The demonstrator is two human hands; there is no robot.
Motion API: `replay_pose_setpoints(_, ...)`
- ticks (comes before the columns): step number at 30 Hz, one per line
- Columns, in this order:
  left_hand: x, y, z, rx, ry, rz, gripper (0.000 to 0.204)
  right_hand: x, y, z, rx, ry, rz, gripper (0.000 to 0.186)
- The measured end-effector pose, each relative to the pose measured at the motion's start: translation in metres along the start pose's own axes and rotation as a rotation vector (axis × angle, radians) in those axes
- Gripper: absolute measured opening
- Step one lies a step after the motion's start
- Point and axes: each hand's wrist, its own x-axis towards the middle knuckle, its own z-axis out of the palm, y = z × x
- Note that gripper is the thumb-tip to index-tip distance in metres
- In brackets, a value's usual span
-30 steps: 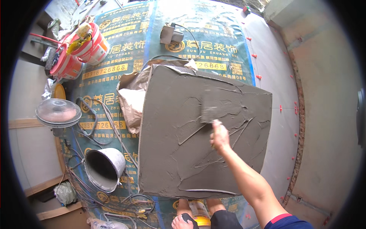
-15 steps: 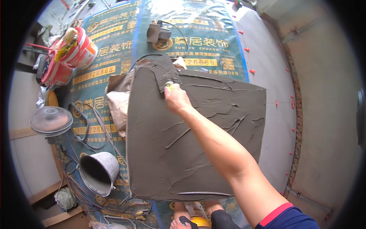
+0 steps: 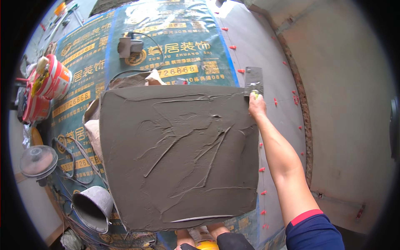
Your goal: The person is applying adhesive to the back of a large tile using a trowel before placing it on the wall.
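Note:
My right hand (image 3: 257, 105) is closed around the handle of a trowel (image 3: 253, 76) with a flat, mortar-smeared blade. The blade is at the far right corner of a large tile slab (image 3: 179, 158), partly past its edge. Wet grey mortar covers the slab, with ridges and streaks across its middle and a pale uncovered strip along the near edge. My right arm reaches up along the slab's right side. Nothing of my left hand shows.
A grey bucket (image 3: 93, 208) lies tipped at the near left, beside a fan (image 3: 38, 161) and loose cables. Red-and-white pails (image 3: 56, 79) stand at the far left. A corded power tool (image 3: 130, 46) rests on the green floor sheet (image 3: 175, 37). Red clips (image 3: 275, 101) line the laid tiles.
My right hand has carried the trowel from the slab's far left corner to its far right corner. The view has shifted, and my left hand has left the lower edge.

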Motion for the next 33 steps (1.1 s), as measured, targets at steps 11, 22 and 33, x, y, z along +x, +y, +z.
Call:
replay_pose_setpoints(11, 0.008, 0.019, -0.025, 0.077, -0.056, 0.02, 0.043, -0.115, 0.097, -0.08, 0.823, -0.461, 0.308, 0.042)
replay_pose_setpoints(22, 0.012, 0.015, -0.022, 0.189, -0.032, 0.118, 0.047, -0.116, 0.147, -0.043, 0.817, -0.318, 0.446, 0.046)
replay_pose_setpoints(33, 0.014, -0.004, -0.018, 0.16, -0.01, 0.146, 0.049, -0.138, 0.126, -0.052, 0.787, -0.433, 0.216, 0.052)
